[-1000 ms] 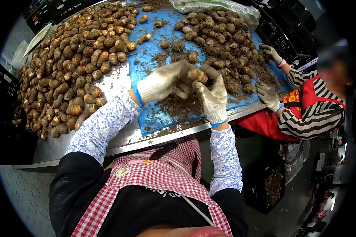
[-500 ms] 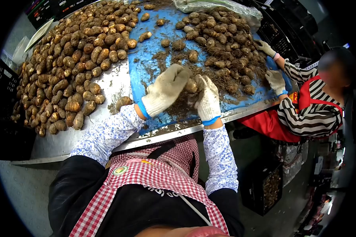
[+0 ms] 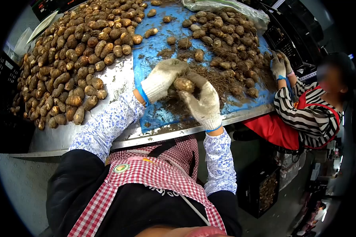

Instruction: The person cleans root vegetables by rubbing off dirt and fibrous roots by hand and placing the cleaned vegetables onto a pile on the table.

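Observation:
A brown taro (image 3: 184, 85) is held between my two gloved hands, above the blue sheet (image 3: 144, 114). My right hand (image 3: 203, 103) has its thumb below the taro and its fingers on the far side. My left hand (image 3: 165, 78) is closed against the taro's left side, its fingertips partly hidden. Both white gloves are soiled. Loose soil and root hairs (image 3: 221, 85) lie on the sheet just beyond my hands, near a heap of hairy taros (image 3: 229, 35).
A large heap of smoother taros (image 3: 79, 59) covers the left of the metal table (image 3: 118, 75). At the right, a co-worker (image 3: 304, 106) in a striped top has gloved hands by the hairy heap. Black crates (image 3: 281, 35) stand behind; another crate (image 3: 263, 189) is on the floor.
My right hand has turned and spread around the taro, showing more of it. The lone taro beside my left sleeve is out of sight. The co-worker's hands have come together, farther back.

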The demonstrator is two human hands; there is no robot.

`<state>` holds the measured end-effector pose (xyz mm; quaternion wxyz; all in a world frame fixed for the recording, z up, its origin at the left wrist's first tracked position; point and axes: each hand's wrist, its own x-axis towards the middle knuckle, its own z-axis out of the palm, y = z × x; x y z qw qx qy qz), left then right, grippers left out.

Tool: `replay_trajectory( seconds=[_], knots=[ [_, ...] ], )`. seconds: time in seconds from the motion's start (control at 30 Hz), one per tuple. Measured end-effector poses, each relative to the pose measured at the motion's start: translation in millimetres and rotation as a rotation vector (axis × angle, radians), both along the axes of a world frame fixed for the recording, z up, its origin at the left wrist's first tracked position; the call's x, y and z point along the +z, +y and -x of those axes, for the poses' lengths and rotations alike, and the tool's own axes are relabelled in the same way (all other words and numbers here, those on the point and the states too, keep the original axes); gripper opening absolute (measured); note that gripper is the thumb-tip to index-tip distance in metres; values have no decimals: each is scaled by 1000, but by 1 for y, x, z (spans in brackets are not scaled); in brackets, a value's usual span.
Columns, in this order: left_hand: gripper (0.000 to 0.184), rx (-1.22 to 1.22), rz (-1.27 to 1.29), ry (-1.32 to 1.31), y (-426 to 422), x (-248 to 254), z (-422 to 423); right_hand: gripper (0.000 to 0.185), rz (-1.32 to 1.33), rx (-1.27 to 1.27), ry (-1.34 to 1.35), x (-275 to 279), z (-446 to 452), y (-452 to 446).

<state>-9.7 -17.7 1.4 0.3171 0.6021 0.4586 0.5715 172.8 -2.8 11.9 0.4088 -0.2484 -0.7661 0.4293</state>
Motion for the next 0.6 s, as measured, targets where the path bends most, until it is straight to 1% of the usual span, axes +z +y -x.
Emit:
replay_trajectory(
  seconds=[0.03, 0.07, 0.1, 0.13, 0.17, 0.23, 0.27, 0.3, 0.37, 0.4, 0.5, 0.53, 0.57, 0.6],
  knots=[
    [30, -25, -74, -20, 1, 3, 2, 49, 110, 12, 100, 0, -1, 0],
    [33, -107, 253, -278, -5, 11, 7, 49, 216, 21, 206, -1, -2, 1],
    [35, -194, 339, -354, -6, 14, 12, 48, 209, -18, 324, 2, -5, -2],
    [38, -272, 432, -429, -8, 19, 16, 45, 181, -123, 186, 7, -11, -3],
    [41, -341, 528, -497, -11, 26, 19, 46, 142, -132, 158, 7, -12, -1],
    [42, -284, 583, -448, -18, 40, 2, 48, 76, -147, 101, 1, -14, -1],
    [40, -265, 428, -250, -18, 42, -3, 49, -74, -194, -61, 10, -13, -3],
    [39, -214, 271, -59, -19, 43, -9, 49, -118, -187, -41, 7, -12, -2],
    [36, -33, -68, 228, -21, 44, -17, 48, -212, -171, -1, -4, -9, 4],
    [27, -13, 77, 174, -23, 49, -20, 50, -237, -178, -23, -9, -9, 8],
    [19, 34, 382, 47, -21, 60, -25, 51, -422, -253, -242, 2, -11, 4],
    [17, 122, 326, -17, -9, 37, -24, 50, -551, -209, -162, 8, -7, 2],
    [17, 140, 357, -62, -4, 33, -23, 50, -549, -198, -132, 6, -7, 3],
    [17, 94, 403, -343, 6, 21, -22, 50, -545, -190, -101, 2, -8, 4]
  ],
)
